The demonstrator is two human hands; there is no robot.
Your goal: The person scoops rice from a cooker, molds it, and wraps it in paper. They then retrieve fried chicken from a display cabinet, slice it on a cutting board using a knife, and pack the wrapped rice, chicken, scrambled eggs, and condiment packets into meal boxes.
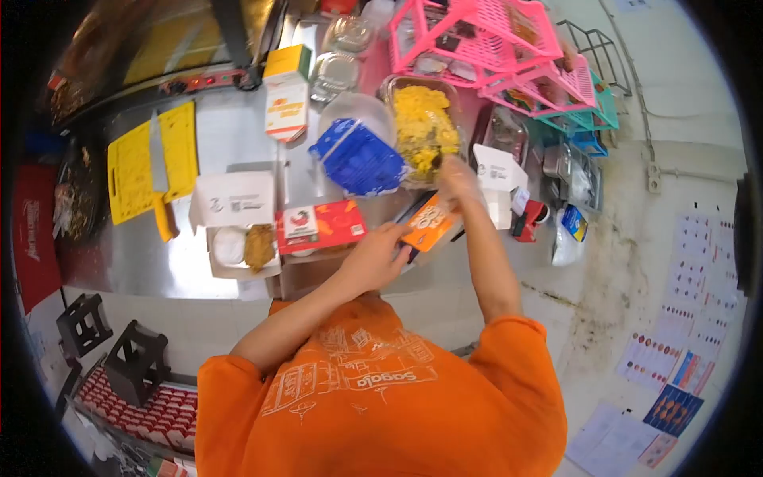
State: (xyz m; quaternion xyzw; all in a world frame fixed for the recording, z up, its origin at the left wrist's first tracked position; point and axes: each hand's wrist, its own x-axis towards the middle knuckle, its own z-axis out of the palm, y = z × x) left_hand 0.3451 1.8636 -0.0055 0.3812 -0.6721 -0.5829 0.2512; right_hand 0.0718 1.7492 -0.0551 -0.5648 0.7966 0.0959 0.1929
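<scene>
Lying far left of the left hand (379, 260): yellow board (127, 171), knife (158, 163) on it.
Nearer on that side: open white box (213, 208), a white piece (229, 245) and a brown piece (258, 247) within.
Just left: red box (338, 221), close against the hand's reach.
Ahead: blue packet (362, 159), crowding the tray (387, 94).
Ahead of right hand (458, 181): yellow food (421, 115), in that tray.
Right of it: open carton (497, 168).
Left forearm (298, 318): slants forward and inward.
Right forearm (490, 266): runs forward, leaning inward.
Left-hand grip: fingers bent, pinching the left end of an orange box (431, 223), tilted between both hands.
Right-hand grip: blurred at tray's near edge; finger spread and hold, cannot tell.
</scene>
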